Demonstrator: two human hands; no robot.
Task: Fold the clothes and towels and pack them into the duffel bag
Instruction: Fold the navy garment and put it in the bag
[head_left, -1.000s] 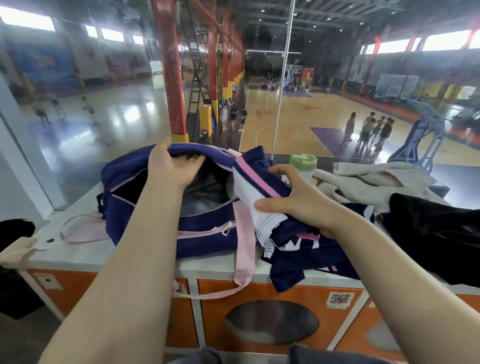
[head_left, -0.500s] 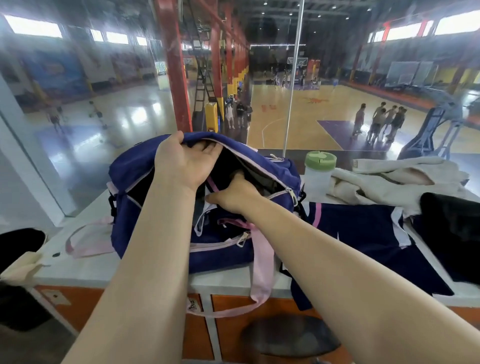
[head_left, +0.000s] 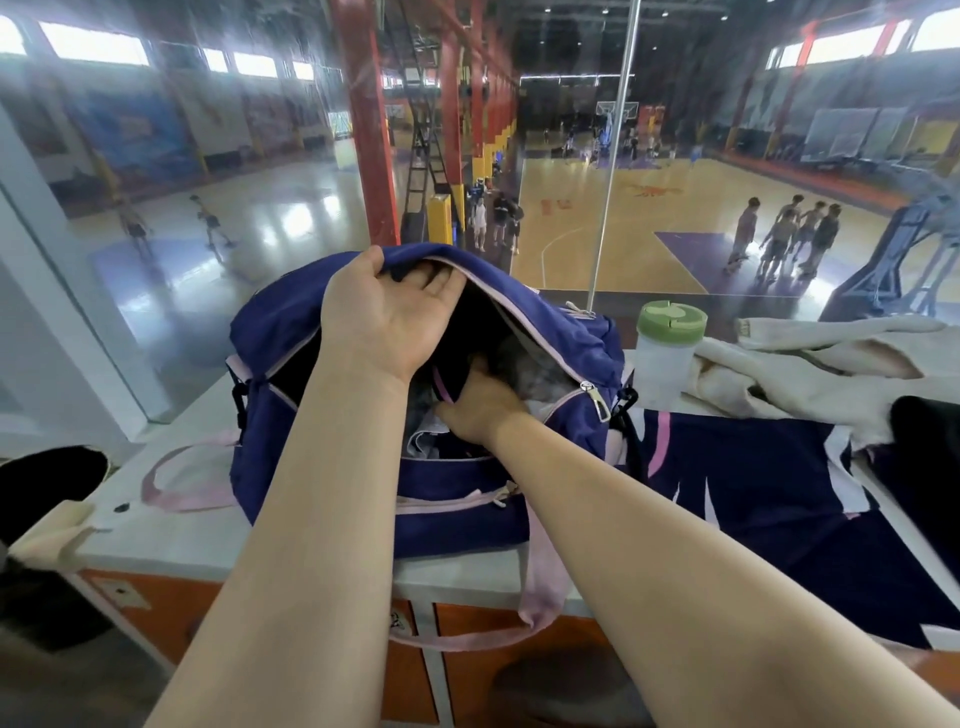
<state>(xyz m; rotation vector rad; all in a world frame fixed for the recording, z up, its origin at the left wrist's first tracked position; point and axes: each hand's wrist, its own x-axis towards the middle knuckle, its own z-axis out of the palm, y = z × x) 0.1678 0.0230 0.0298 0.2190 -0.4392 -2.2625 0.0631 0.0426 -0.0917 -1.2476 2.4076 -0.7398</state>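
We see the duffel bag (head_left: 332, 483), navy with pink trim, sitting on the white bench (head_left: 171, 540), zip open. The left hand (head_left: 395, 306) grips the upper flap of the opening, thumb on the outside and fingers tucked under the fabric, holding it up. The right hand (head_left: 480, 402) is down inside the bag; only its back and wrist show, fingers buried among the contents, so we cannot tell whether it holds anything. The contents are hard to make out: dark cloth with a pink stripe, something white or grey below. A pink strap (head_left: 540, 587) hangs over the bench's front edge.

Right of the bag, a navy garment (head_left: 753, 499) with pink and white markings lies spread on the bench, partly covered by the right forearm. Behind it stands a bottle (head_left: 665, 358) with a green lid, touching a crumpled cream towel (head_left: 810, 374). A black garment (head_left: 930, 441) is cut off by the right frame edge. Beyond the glass, a basketball court with blurred figures.
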